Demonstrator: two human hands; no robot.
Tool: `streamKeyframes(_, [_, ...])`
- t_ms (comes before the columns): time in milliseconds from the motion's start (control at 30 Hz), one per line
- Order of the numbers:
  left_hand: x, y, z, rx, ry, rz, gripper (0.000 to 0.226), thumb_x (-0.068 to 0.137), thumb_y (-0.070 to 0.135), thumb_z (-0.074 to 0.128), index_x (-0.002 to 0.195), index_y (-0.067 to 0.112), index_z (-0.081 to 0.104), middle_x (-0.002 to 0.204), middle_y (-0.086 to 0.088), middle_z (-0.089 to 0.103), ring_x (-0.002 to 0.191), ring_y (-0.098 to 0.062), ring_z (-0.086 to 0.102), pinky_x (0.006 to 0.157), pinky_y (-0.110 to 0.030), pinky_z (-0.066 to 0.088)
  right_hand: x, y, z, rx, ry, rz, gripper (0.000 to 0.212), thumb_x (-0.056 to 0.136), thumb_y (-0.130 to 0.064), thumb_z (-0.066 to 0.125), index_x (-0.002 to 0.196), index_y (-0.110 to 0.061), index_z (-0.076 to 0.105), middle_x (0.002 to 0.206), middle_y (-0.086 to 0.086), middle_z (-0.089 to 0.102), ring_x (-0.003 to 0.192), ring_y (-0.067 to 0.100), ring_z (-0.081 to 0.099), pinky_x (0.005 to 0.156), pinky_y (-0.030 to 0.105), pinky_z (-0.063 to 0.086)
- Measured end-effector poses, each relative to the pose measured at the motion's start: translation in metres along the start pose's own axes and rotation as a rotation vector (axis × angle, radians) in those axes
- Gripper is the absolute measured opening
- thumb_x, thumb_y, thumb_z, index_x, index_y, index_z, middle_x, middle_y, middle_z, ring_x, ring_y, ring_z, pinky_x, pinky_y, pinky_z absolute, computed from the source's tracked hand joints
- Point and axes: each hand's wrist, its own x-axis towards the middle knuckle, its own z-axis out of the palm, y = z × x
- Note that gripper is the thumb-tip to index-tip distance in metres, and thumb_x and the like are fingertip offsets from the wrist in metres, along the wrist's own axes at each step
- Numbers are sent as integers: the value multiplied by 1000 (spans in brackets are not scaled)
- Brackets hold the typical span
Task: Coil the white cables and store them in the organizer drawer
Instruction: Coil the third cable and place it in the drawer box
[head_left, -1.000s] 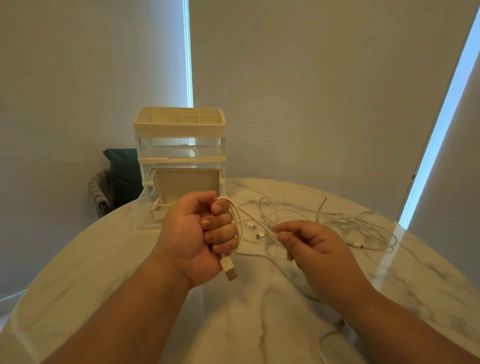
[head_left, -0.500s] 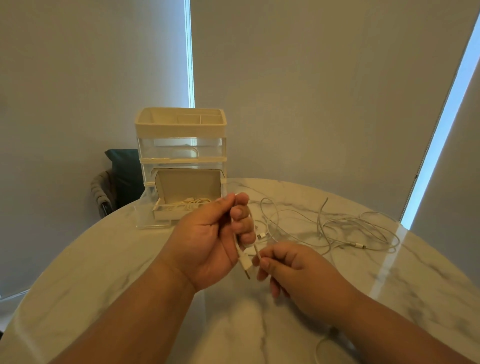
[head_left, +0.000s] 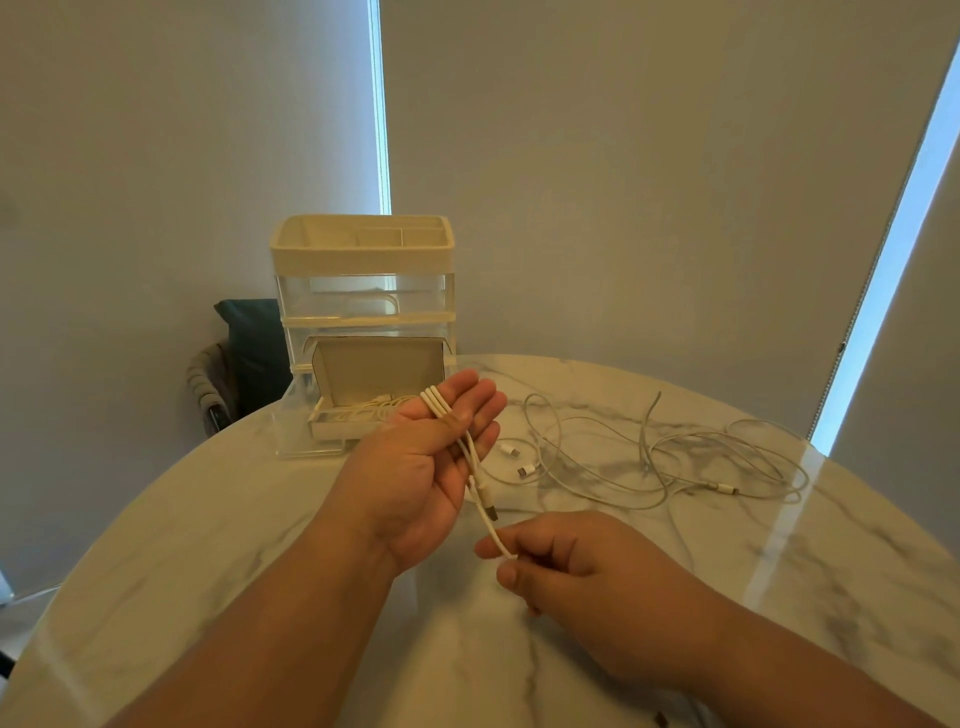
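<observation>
The white cable (head_left: 470, 457) is lost inside the curled fingers (head_left: 540, 545) of the right hand (head_left: 576, 566), its end hidden. The left hand (head_left: 415, 467) covers the right front corner of the open drawer (head_left: 332, 428) and part of the coil (head_left: 374, 410) inside. The loose cables (head_left: 649, 462) tangle too finely to count. Both forearms (head_left: 291, 623) and the tabletop (head_left: 208, 545) run off the bottom edge.

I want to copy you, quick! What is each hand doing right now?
Left hand: thumb pins the folded thin white cable on its flat palm.
Right hand: pinches the same cable lower down.
</observation>
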Motion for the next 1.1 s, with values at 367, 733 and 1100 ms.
streamKeyframes(367, [9, -11, -4, 171, 98, 37, 27, 95, -8, 47, 113, 2, 65, 107, -12, 74, 103, -21, 71, 94, -34, 53, 1, 2, -3, 92, 135, -28, 10, 90, -37, 67, 92, -30, 74, 76, 7, 66, 65, 12, 53, 66, 29, 47])
streamKeyframes(733, [14, 0, -8, -18, 233, 41, 22, 100, -4, 40, 111, 1, 59, 116, -19, 65, 108, -27, 64, 102, -38, 48, 3, 2, 7, 104, 170, -85, 9, 92, -34, 67, 95, -41, 71, 90, 5, 72, 84, 17, 66, 78, 30, 50])
streamKeyframes(1100, [10, 3, -7, 12, 161, 36, 22, 99, 0, 44, 109, 3, 63, 106, -15, 73, 96, -23, 73, 86, -32, 56, 5, 7, -2, 184, 141, -32, 13, 92, -34, 66, 87, -29, 77, 61, -10, 64, 56, 4, 55, 59, 24, 43])
